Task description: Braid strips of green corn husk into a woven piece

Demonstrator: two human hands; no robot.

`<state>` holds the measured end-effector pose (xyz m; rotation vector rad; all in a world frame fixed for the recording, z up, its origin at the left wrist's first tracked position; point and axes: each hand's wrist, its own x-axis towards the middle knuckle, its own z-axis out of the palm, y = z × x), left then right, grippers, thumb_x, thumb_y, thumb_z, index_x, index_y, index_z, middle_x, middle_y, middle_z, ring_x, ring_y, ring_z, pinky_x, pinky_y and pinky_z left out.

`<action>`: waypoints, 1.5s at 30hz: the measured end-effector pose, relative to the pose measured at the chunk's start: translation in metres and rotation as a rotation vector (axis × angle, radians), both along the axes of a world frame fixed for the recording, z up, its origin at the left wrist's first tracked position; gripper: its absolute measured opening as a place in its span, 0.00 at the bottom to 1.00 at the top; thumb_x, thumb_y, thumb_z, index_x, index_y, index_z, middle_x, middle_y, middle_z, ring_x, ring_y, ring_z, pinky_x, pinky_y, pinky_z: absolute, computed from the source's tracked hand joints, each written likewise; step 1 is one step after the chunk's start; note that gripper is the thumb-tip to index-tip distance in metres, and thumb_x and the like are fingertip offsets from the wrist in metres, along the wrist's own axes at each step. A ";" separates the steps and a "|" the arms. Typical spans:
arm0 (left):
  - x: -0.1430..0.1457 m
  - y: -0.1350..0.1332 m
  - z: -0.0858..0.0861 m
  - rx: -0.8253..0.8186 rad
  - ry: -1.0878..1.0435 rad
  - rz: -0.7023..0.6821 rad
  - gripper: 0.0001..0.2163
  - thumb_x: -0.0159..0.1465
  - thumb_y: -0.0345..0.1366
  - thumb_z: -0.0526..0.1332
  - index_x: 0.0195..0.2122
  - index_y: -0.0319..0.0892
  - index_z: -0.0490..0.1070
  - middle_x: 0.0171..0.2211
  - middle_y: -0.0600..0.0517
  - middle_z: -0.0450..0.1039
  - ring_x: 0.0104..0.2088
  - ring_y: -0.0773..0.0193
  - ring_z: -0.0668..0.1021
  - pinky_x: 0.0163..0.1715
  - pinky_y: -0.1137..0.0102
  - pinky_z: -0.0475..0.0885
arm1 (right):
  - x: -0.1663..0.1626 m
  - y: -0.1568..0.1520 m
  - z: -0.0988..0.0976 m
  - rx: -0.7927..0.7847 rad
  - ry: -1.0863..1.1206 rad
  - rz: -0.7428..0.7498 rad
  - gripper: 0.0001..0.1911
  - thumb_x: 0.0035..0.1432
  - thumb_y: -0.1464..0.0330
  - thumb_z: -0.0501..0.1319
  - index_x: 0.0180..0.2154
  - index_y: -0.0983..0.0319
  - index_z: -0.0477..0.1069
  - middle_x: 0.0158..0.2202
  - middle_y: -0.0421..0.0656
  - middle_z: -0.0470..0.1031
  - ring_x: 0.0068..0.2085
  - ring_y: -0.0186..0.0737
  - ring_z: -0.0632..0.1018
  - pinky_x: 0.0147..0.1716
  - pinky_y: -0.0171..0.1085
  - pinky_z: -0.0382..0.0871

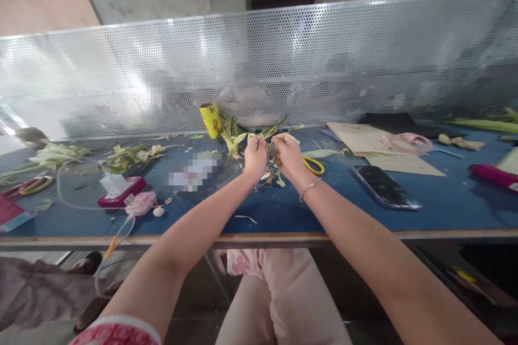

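Observation:
Both my hands are raised over the blue table (283,210), close together. My left hand (256,155) is closed, pinching a pale green leaf strip (243,139) that runs off to the left. My right hand (288,155) is closed too, gripping the same bundle of leaf strips, with loose ends hanging beneath it (278,178). A thin bracelet sits on my right wrist. More leaf strips (232,129) lie just behind my hands, next to a yellow roll (211,118). Yellow-handled scissors (313,165) rest right beside my right hand.
A black phone (384,187) lies to the right, with brown card (376,145) and a pink hoop (407,143) behind it. On the left are leaf piles (129,155), a pink box (121,194), a pink device with cable (141,204). A perforated metal screen (259,64) backs the table.

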<state>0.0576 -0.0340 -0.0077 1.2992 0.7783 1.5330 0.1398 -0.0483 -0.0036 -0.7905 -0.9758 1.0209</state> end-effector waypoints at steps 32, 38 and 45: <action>-0.046 0.016 0.036 -0.073 -0.272 -0.211 0.06 0.60 0.37 0.62 0.33 0.40 0.74 0.25 0.54 0.74 0.24 0.75 0.74 0.30 0.77 0.70 | 0.040 0.021 -0.015 -0.213 -0.272 0.249 0.16 0.53 0.66 0.57 0.21 0.59 0.51 0.14 0.30 0.47 0.14 0.23 0.46 0.13 0.28 0.37; -0.041 0.015 0.025 0.016 0.284 -0.402 0.04 0.49 0.31 0.69 0.23 0.37 0.77 0.19 0.51 0.73 0.21 0.72 0.72 0.28 0.74 0.68 | 0.041 0.022 -0.016 -0.183 -0.239 0.217 0.14 0.50 0.66 0.61 0.22 0.60 0.55 0.14 0.30 0.48 0.15 0.23 0.48 0.13 0.27 0.38; -0.037 0.019 0.017 0.025 0.357 -0.363 0.05 0.44 0.31 0.71 0.20 0.38 0.76 0.31 0.49 0.77 0.27 0.72 0.73 0.27 0.75 0.66 | 0.041 0.019 -0.015 -0.107 -0.253 0.264 0.17 0.45 0.61 0.67 0.22 0.60 0.59 0.15 0.30 0.49 0.15 0.23 0.51 0.14 0.28 0.39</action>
